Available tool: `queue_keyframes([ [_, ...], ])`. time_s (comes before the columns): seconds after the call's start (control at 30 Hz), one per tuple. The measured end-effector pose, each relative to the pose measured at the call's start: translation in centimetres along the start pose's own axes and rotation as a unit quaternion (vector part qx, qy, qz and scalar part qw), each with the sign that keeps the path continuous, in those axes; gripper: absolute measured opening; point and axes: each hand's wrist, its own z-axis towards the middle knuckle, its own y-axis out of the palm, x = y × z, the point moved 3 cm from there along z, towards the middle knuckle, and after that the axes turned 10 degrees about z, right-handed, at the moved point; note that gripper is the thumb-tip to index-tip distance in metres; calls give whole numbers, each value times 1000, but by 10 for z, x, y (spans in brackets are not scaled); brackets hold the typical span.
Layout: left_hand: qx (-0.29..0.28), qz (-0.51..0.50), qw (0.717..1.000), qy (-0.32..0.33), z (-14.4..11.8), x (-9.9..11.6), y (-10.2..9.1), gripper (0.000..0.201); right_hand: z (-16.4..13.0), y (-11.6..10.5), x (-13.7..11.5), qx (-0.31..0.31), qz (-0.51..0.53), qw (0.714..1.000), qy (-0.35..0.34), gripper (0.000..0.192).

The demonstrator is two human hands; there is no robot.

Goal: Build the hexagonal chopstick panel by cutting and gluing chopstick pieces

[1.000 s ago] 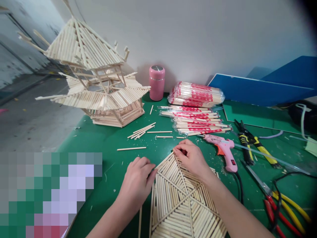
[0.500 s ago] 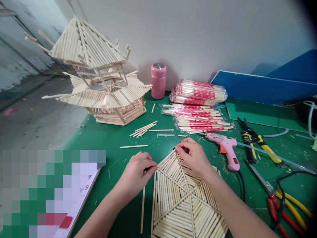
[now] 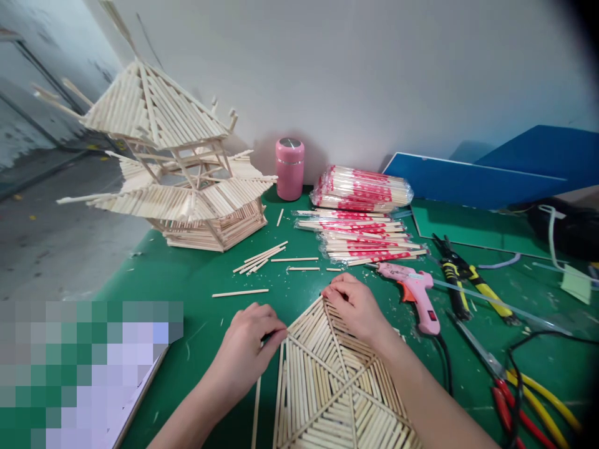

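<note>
Head view shows a green table (image 3: pixel 196 274) with a tall stick pagoda (image 3: pixel 173 168) at ten o'clock. At six o'clock lies a flat stick panel (image 3: pixel 327 386), a hexagon of glued rows. Wrapped chopstick packs (image 3: pixel 362 218) sit at one o'clock, a pink glue gun (image 3: pixel 414 293) at three o'clock just beside the panel. Right hand (image 3: pixel 358 305) rests curled on the panel's top corner, fingertips pressing its edge. Left hand (image 3: pixel 248 349) is curled at the panel's left corner, pinching the upper end of a loose stick (image 3: pixel 256 411) that lies alongside the panel's left edge.
</note>
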Motion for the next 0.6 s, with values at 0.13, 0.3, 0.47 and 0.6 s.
queue_keyframes([
  [0.13,-1,6,1000,5,0,0,1,26,0,0,-1,2,-4,1000,0,27],
  [0.3,-2,7,1000,1,0,0,0,25,-1,2,-1,11,-12,1000,1,18],
  [0.47,0,5,1000,4,1,1,0,24,-1,3,0,18,-19,1000,-1,15],
  [0.6,5,2,1000,9,1,1,-1,24,-1,3,0,18,-23,1000,-9,15],
])
